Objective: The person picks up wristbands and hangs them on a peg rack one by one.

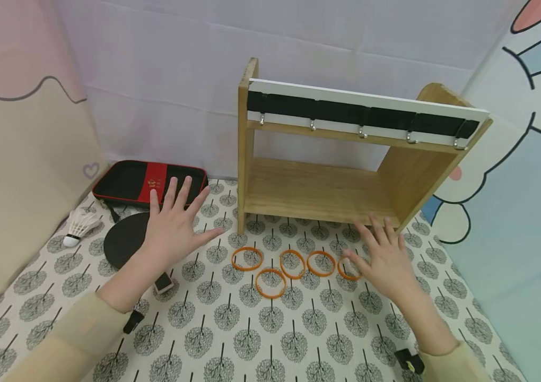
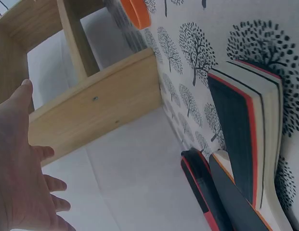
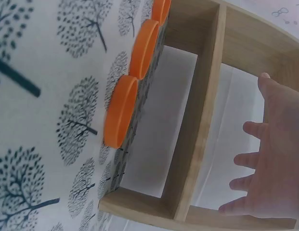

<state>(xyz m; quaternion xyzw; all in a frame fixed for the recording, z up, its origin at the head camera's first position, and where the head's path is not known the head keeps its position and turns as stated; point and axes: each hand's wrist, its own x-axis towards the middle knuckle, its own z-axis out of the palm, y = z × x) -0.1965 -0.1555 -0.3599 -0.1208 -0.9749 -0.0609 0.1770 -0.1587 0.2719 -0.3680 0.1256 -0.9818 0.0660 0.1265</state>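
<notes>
My left hand [image 1: 171, 233] is held with fingers spread above a table tennis paddle [image 1: 122, 241], part of which my forearm hides. The paddle's black face lies up, and its thick handle [image 2: 236, 134] shows in the left wrist view. My right hand [image 1: 387, 260], also empty with fingers apart, hovers before the right end of a wooden rack [image 1: 318, 185]. Several orange wristbands [image 1: 270, 284] lie on the patterned cloth between my hands. The rightmost wristband [image 1: 347, 270] is close to my right thumb. Both wrist views show the hands holding nothing.
Along the rack's top front runs a white and black strip [image 1: 337, 111] with several metal hooks [image 1: 363, 132]. At the back left lies a black case [image 1: 122, 183] with a red band. A white shuttlecock [image 1: 79, 225] lies at the left edge. Cloth walls enclose the table.
</notes>
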